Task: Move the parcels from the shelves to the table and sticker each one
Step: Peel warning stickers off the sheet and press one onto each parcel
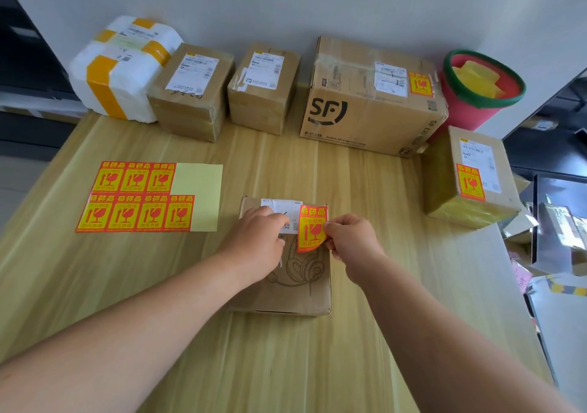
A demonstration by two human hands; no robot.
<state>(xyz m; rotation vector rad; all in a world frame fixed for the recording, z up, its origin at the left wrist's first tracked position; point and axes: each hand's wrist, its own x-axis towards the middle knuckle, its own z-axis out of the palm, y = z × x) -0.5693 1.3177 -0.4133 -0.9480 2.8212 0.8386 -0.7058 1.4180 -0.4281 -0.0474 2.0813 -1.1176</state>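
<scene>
A flat brown parcel (295, 295) with a headphone drawing and a white label lies on the wooden table (317, 365) in front of me. My left hand (257, 241) rests on its top, fingers curled over the white label. My right hand (352, 238) pinches the right edge of a red-and-yellow fragile sticker (312, 227), whose upper part lies on the parcel beside the label while its lower edge curls up. The sticker sheet (149, 196) with several stickers left lies to the left.
Along the back wall stand a white foam parcel with yellow tape (124, 69), two small brown boxes (193, 90) (263, 87), and a large SF box (371, 95) bearing a sticker. A stickered box (470, 174) sits at right; a red bin (476, 85) holds yellow backing scraps.
</scene>
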